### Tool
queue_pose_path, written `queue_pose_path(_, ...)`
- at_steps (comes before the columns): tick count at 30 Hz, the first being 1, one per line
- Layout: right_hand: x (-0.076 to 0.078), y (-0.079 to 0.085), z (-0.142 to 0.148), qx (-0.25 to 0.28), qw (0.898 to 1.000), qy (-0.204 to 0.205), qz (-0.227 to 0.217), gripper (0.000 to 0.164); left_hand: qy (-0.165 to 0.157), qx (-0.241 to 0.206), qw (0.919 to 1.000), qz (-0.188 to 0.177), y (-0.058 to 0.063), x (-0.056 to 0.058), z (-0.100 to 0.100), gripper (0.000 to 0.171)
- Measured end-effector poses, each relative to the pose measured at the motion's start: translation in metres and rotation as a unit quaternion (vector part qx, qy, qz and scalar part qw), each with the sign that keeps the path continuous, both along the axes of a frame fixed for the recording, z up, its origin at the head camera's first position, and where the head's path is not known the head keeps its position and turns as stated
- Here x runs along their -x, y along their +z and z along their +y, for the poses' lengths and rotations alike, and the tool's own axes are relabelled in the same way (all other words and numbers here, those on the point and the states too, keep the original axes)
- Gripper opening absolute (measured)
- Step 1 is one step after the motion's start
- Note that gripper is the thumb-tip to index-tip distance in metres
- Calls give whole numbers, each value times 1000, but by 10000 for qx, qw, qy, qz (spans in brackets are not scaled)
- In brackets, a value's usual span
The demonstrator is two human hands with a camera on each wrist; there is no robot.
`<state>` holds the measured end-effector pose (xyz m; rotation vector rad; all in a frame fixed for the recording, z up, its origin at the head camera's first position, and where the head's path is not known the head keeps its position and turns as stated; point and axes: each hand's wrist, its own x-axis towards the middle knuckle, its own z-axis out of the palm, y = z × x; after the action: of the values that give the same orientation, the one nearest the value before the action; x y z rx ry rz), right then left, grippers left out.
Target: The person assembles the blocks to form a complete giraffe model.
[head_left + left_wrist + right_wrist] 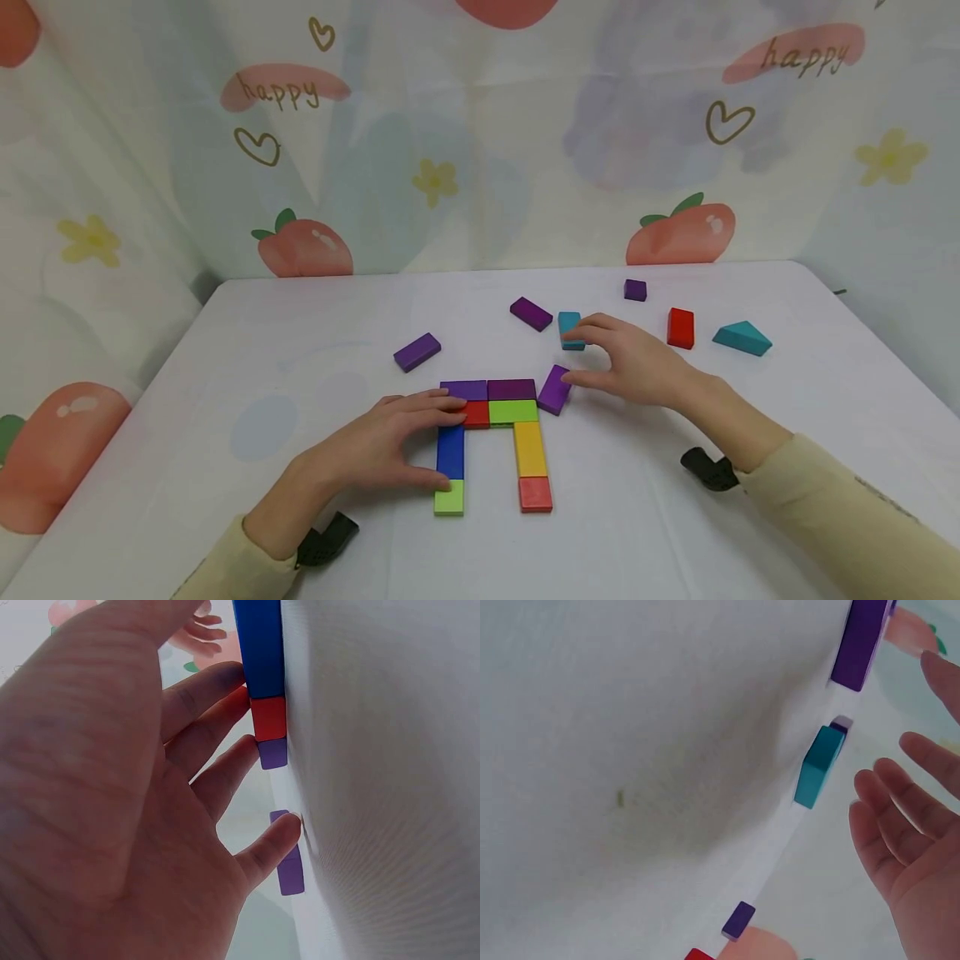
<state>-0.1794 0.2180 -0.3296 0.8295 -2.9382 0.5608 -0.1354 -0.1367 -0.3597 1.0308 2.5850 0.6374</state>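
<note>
Flat on the white table lies an arch of coloured blocks. Two purple blocks (512,390) form its top row, over a red block (477,415) and a green block (513,411). Its left leg is a blue block (451,454) and a light green block (449,502); its right leg, a yellow block (530,450) and a red block (536,495). My left hand (367,446) rests along the left side, fingertips at the red block, thumb by the light green one. My right hand (641,360), fingers spread, hovers beside a loose purple block (552,392) and a teal block (569,320), holding nothing.
Loose purple blocks (417,352) lie behind the arch. Farther right are a small purple block (635,290), a red block (681,328) and a teal triangular block (742,338). A patterned curtain (480,167) hangs behind the table.
</note>
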Motion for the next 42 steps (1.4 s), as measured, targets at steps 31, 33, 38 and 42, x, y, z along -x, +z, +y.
queue_pose_path(31,63,-10,11,230,9930,-242,-1136,51,16,19,10000,-44,0,1,1,73)
queue_pose_path(33,63,-10,11,323,9915,-288,-1224,52,5,10,10000,-47,-1,1,1,73)
queue_pose_path(38,59,-12,11,462,9902,-348,-1270,56,-18,6,10000,-39,-1,1,1,72)
queue_pose_path(42,53,-12,11,432,9920,-325,-1141,55,-6,23,10000,-49,-1,1,1,73)
